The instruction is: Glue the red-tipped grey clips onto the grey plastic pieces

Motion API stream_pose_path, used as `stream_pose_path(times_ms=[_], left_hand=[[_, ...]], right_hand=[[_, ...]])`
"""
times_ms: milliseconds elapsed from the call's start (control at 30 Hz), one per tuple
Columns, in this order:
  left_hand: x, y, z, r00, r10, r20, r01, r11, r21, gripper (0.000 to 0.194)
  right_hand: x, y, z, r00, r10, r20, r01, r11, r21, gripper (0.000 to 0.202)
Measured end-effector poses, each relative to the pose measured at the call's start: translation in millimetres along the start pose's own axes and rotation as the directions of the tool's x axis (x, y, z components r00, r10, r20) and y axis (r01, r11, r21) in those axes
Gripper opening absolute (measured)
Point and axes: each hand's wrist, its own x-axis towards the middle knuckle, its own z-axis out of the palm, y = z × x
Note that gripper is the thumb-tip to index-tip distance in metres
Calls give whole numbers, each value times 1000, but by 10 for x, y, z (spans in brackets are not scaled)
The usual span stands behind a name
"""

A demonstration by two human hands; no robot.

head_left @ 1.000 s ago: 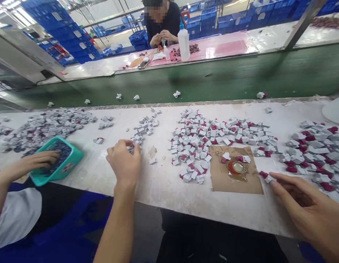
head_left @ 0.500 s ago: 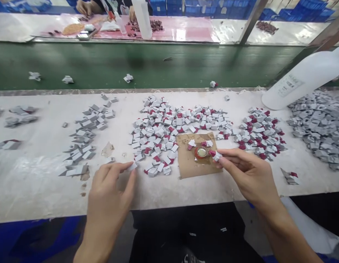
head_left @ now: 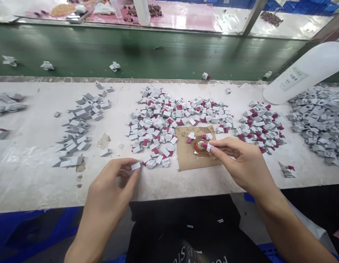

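Between thumb and index finger, my left hand [head_left: 111, 182] pinches a small grey block [head_left: 136, 166] beside the front left edge of the large pile of grey and dark red pieces [head_left: 155, 124]. My right hand [head_left: 240, 160] pinches a small grey and red piece [head_left: 209, 147] over the brown cardboard square [head_left: 188, 159]. Its red end reaches the round red item [head_left: 199, 145] with a pale centre, in a wet patch on the cardboard. Two more grey and red pieces lie at the cardboard's upper part.
A white bottle [head_left: 301, 73] leans at the right beside a big grey pile [head_left: 320, 124]. Another mixed pile [head_left: 261, 128] lies right of the cardboard, and grey pieces [head_left: 76, 126] form a column at left. A green strip [head_left: 90, 47] runs behind the table.
My right hand has moved left, bringing its piece to the round red item. My left hand has shifted slightly right with its grey block. The view has tilted down, so the co-worker's hands have left it.
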Motion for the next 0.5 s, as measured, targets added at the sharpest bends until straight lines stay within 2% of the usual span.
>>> stream_pose_path(times_ms=[167,233,300,400,500], left_hand=[[101,-25,-24,996,80,30,-81,996,31,25],[114,16,-46,998,54,12,-54,998,7,26],[102,112,-62,999,-21,-27,19,997,-77,29],[65,350,-51,990,-115,-86,85,952,-295,29],[68,640,27,995,-93,-33,65,874,-481,24]], right_hand=[[108,-129,-58,995,-39,92,54,983,-177,16],[138,-172,-60,993,-48,112,70,975,-210,17],[142,-193,-48,993,-41,108,63,976,-209,18],[96,-194,-23,999,-16,31,20,992,-125,15],[26,-184,-19,996,57,-65,-50,994,101,8]])
